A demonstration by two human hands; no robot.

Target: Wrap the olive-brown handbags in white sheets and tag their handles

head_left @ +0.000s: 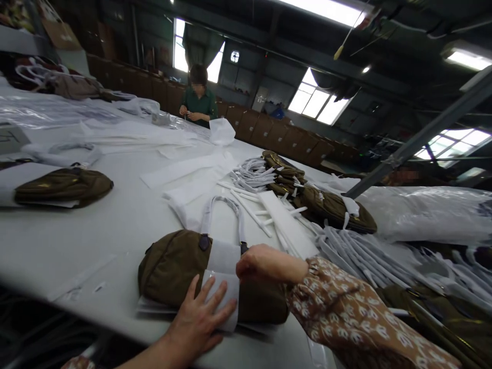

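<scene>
An olive-brown handbag [172, 266] lies on the white table [123, 246] close in front of me. Its handle [225, 199], wrapped in pale padding, stands up behind it. A white foam sheet [223, 256] is wrapped around the middle of the bag. My left hand [202, 312] lies flat on this sheet with its fingers spread. At the sheet's right edge, just below the handle's right end, my right hand [261, 262] is closed with fingers curled. Whatever is between those fingers is hidden.
Another brown bag [65, 187] lies at left. White foam strips [286, 223] and piled bags [334, 207] with wrapped handles are right of centre. A slanted metal post [418, 136] rises at right. A person in green [200, 100] stands across the table.
</scene>
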